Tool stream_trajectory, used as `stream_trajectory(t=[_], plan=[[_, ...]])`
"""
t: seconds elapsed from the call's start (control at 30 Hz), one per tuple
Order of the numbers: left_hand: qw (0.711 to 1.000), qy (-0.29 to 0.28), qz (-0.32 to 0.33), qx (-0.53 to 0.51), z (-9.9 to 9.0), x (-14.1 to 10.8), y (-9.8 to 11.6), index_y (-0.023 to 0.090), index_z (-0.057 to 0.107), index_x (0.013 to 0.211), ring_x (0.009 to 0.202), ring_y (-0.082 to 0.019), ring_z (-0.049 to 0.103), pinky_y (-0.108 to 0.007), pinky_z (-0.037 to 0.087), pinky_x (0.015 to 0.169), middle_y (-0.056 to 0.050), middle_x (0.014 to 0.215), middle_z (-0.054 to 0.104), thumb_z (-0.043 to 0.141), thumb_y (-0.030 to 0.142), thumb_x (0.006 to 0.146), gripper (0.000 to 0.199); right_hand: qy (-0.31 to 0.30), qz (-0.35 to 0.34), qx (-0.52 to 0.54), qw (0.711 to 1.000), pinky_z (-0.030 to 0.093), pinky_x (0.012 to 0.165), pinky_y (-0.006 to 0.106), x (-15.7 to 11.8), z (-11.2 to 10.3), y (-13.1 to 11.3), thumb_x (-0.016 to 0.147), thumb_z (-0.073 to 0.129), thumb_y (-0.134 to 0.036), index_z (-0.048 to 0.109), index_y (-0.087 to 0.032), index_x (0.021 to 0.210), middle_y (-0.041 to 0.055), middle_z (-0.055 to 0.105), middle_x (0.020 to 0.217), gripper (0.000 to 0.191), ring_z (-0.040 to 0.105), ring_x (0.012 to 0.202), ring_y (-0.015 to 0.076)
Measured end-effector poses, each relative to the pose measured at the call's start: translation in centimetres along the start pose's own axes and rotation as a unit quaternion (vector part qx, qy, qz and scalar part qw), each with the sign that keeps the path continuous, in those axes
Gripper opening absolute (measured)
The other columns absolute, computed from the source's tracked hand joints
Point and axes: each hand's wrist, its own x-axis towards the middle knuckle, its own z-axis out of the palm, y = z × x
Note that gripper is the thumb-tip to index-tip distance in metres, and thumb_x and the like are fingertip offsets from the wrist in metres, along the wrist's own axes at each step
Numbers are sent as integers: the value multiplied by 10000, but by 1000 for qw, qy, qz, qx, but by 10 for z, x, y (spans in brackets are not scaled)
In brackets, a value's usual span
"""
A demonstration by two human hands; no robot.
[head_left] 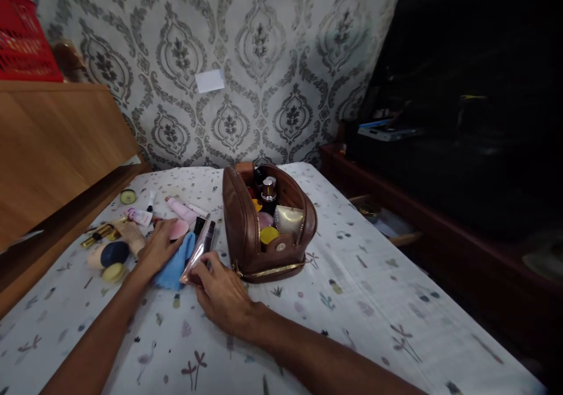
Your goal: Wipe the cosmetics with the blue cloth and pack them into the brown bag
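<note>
Metallic pink tube (200, 253), right grip (224, 294) pinching it, left grip (156, 245) touching disc (179, 229), hold unclear

The light is dim, the right side nearly black, the outer edges smeared.

Bare left hand (157, 245) and right hand (226, 298), slender bare forearms (285, 335)

Head cam looks fwd & down from up top, near the L hand (157, 243), R hand (224, 295) & bag (243, 228), w/ the wall (264, 78) at the back.
</note>
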Motion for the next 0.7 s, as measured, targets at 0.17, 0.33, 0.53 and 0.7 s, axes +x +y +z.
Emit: stream_trajectory(t=[0.17,0.33,0.53,0.7], plan=[[1000,-4,10,18,-2,0,-2,191,524,1319,1088,-322,603,-467,510,920,-129,1219,573,436,570,892,577,-4,0,-2,1000,552,745,321,0,-2,0,911,522,-154,572,-220,1173,83,518,1214,275,630,918,189],[999,11,28,19,-5,-3,3,209,562,1267,1097,-298,590,-459,486,976,-111,1184,571,412,566,924,517,-12,-1,5,1000,553,734,318,1,-3,-1,927,502,-154,575,-203,1179,92,523,1226,267,638,896,185],[991,20,130,28,-12,-3,19,197,641,1158,1295,-291,463,-485,336,1143,-130,1327,527,370,542,971,476,-7,13,-4,1000,539,718,308,1,-2,-2,945,502,-183,578,-214,1136,84,522,1233,207,625,826,160],[978,-18,204,43,-13,-5,25,191,645,1117,1372,-292,391,-486,294,1174,-124,1353,556,438,525,958,424,-4,25,10,1000,550,752,322,2,-2,-2,930,515,-168,552,-195,1142,100,512,1223,217,619,841,162]])
